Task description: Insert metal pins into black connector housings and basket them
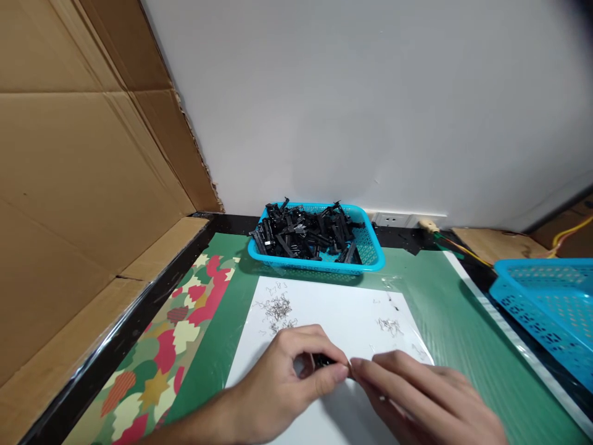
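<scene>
Head view: the person's left hand [291,377] grips a small black piece [323,360] between thumb and forefinger, low over a white sheet [333,309]. The right hand [426,395] brings its bent fingertips up to those of the left, at the end of the piece (whether it pinches anything itself cannot be told). On the sheet, a heap of thin metal bits [279,307] lies beyond the left hand, and a smaller cluster [388,325] lies beyond the right. Behind the sheet, a blue basket [315,266] full of black parts [287,235] stands on the green-covered surface [482,334]; a second blue basket [546,264] is at far right.
</scene>
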A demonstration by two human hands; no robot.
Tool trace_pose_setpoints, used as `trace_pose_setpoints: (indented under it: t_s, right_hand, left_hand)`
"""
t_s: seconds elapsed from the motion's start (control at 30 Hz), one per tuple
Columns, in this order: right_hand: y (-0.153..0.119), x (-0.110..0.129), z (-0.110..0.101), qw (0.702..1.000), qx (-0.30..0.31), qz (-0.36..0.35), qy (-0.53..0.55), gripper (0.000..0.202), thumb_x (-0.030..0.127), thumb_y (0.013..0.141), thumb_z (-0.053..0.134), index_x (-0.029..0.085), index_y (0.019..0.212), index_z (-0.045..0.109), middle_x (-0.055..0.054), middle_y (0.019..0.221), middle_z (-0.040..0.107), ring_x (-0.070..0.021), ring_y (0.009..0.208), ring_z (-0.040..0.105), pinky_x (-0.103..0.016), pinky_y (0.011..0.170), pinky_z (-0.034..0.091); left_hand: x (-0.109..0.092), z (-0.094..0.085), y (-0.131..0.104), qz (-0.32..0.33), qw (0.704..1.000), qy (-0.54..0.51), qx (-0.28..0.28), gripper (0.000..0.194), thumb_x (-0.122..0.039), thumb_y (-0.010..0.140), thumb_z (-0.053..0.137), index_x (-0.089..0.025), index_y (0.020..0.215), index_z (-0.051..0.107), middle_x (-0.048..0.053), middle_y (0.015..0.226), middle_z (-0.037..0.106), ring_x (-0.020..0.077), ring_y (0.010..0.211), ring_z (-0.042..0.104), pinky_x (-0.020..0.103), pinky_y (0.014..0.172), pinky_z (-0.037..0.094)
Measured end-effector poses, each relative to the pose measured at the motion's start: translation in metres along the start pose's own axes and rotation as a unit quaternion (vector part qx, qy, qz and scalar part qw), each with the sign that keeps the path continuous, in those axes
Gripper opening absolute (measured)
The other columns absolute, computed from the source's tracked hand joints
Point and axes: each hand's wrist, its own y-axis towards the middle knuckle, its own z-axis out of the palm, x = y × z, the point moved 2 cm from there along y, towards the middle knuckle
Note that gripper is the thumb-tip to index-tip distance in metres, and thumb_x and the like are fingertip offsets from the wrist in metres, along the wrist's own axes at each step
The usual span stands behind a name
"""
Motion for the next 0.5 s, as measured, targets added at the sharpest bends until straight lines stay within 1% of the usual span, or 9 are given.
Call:
trace_pose_setpoints:
  t_s: [0.07,0.17,0.27,0.33,0.4,0.5]
  right_hand:
    - [0.007,0.002,0.0,0.998,-0.004,0.032,0.06,0.033,0.005,0.099,0.06,0.024,0.125,0.068,-0.005,0.093,0.078,-0.0146,0.071,0.075,-0.023,0.057,0.053]
    - [0.016,0.004,0.001,0.987,0.026,0.087,0.136,0.022,0.01,0.102,0.06,0.024,0.115,0.071,-0.004,0.087,0.075,-0.0147,0.07,0.072,-0.022,0.061,0.056]
    - [0.021,0.005,0.002,0.976,0.044,0.148,0.157,0.014,0.018,0.104,0.061,0.025,0.103,0.074,-0.001,0.078,0.072,-0.0136,0.062,0.067,-0.022,0.056,0.052]
    - [0.023,0.005,0.003,0.969,0.051,0.182,0.161,0.016,0.025,0.104,0.062,0.025,0.096,0.076,0.0,0.073,0.07,-0.0132,0.058,0.064,-0.022,0.052,0.049]
    - [0.024,0.004,0.004,0.958,0.061,0.218,0.176,0.023,0.032,0.104,0.061,0.025,0.09,0.078,-0.001,0.07,0.069,-0.0139,0.057,0.062,-0.022,0.05,0.048]
    - [0.022,-0.005,0.003,0.937,0.059,0.287,0.193,0.03,0.04,0.102,0.063,0.022,0.084,0.079,-0.003,0.068,0.068,-0.0152,0.057,0.06,-0.021,0.048,0.047]
  left_hand:
    - [0.0,0.001,0.0,-0.002,1.0,0.0,-0.008,0.024,-0.04,0.1,0.073,-0.02,0.101,0.085,0.006,0.094,0.072,0.0179,0.089,0.063,0.029,0.08,0.044]
    - [-0.001,0.002,-0.001,-0.002,1.0,0.002,-0.021,0.023,-0.038,0.1,0.073,-0.02,0.101,0.086,0.006,0.091,0.071,0.0164,0.084,0.061,0.028,0.075,0.043]
    - [0.0,0.002,-0.002,0.017,0.999,0.034,-0.029,0.022,-0.035,0.1,0.07,-0.02,0.1,0.086,0.006,0.09,0.07,0.0151,0.08,0.06,0.026,0.07,0.043]
    - [0.003,0.002,-0.002,0.047,0.996,0.074,-0.03,0.022,-0.033,0.102,0.068,-0.02,0.104,0.086,0.007,0.091,0.07,0.0145,0.077,0.06,0.026,0.067,0.044]
    - [0.005,0.001,-0.003,0.091,0.989,0.11,-0.027,0.025,-0.03,0.104,0.064,-0.019,0.113,0.084,0.008,0.096,0.07,0.0155,0.081,0.063,0.026,0.07,0.048]
    - [0.007,0.0,-0.004,0.144,0.98,0.137,-0.018,0.034,-0.024,0.107,0.055,-0.018,0.133,0.076,0.012,0.114,0.071,0.0195,0.102,0.069,0.028,0.089,0.055]
